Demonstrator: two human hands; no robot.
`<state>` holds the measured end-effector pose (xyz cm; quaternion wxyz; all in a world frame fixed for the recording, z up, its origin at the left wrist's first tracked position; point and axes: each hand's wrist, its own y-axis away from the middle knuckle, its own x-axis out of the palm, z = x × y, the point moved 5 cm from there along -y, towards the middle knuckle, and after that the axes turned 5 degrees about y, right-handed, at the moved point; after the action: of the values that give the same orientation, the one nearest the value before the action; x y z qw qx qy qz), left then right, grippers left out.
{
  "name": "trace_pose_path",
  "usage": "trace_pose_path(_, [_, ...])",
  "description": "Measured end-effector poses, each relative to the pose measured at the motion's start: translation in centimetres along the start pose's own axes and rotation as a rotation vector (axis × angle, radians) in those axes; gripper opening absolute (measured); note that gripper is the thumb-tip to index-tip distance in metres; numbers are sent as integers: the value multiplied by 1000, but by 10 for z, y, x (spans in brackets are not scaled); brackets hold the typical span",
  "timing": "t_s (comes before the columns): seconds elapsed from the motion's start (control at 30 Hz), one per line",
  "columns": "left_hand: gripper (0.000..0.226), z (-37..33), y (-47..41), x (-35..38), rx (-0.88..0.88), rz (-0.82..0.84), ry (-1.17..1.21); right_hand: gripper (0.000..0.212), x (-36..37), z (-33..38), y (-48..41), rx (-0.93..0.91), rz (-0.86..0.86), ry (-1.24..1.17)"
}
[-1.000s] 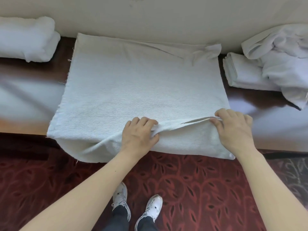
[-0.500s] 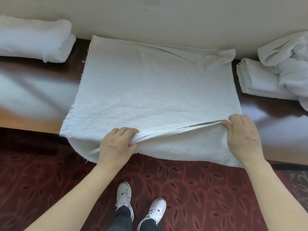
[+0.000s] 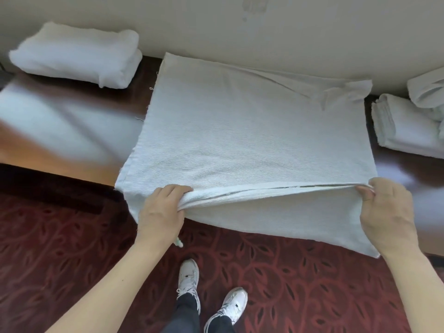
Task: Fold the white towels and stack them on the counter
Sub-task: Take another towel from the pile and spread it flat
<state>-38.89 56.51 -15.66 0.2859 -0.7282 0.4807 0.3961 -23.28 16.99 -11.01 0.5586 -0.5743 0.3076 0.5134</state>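
Two bare hands grip the near edge of a large white terry towel [image 3: 252,140] spread across a glossy dark wooden counter [image 3: 72,131], its near portion hanging over the counter's front toward the red patterned carpet [image 3: 60,248]. The left hand [image 3: 159,212] pinches the layered edge near its left end, fingers curled over the fabric; the right hand [image 3: 386,212] clasps the same edge at its right end. A folded white towel [image 3: 77,58] lies at far left against the pale wall [image 3: 216,27]; a stack of folded white towels [image 3: 406,126] sits at far right. White sneakers [image 3: 211,294] stand below.
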Motion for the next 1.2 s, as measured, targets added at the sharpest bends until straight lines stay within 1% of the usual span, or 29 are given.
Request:
trace_pose_path(0.07, [51,13,2,-14,-45,-14,7,28,-4,-1,1,15,-21,10])
trace_pose_path(0.17, [39,31,2,-37,-104,-80,7,36,-8,-3,-4,7,-17,10])
trace_pose_path(0.23, [30,37,-2,-55,-118,-109,4,41,-13,-1,-10,-36,-22,36])
trace_pose_path(0.33, [15,37,-14,-83,-111,-100,66,42,-24,0,-18,-45,-44,46])
trace_pose_path(0.4, [19,35,-25,-99,-101,-70,105,42,-32,2,-25,-39,-50,40])
trace_pose_path(0.5, [24,36,-50,-112,-101,-15,134,47,-39,6,-43,-49,-4,33])
trace_pose_path(0.67, [38,33,-102,-124,-65,-33,255,54,-45,8,-77,-52,19,10])
trace_pose_path(0.77, [32,38,-140,-121,-70,25,292,56,-41,9,-98,-51,39,44])
trace_pose_path(0.8, [34,43,-153,-119,-73,47,306,56,-40,9,-106,-38,58,50])
trace_pose_path(0.87, [36,49,-179,-112,-59,78,325,49,-36,11,-118,-10,81,56])
trace_pose_path(0.97, [26,54,-221,-105,-33,126,371,46,-28,19,-136,-5,84,83])
trace_pose_path(1.07, [27,52,-257,-100,-1,164,388,49,-20,27,-155,5,83,115])
trace_pose_path(1.13, [25,49,-280,-95,11,181,393,44,-17,30,-168,11,61,130])
trace_pose_path(1.2, [30,47,-299,-90,10,187,406,44,-10,30,-178,30,79,141])
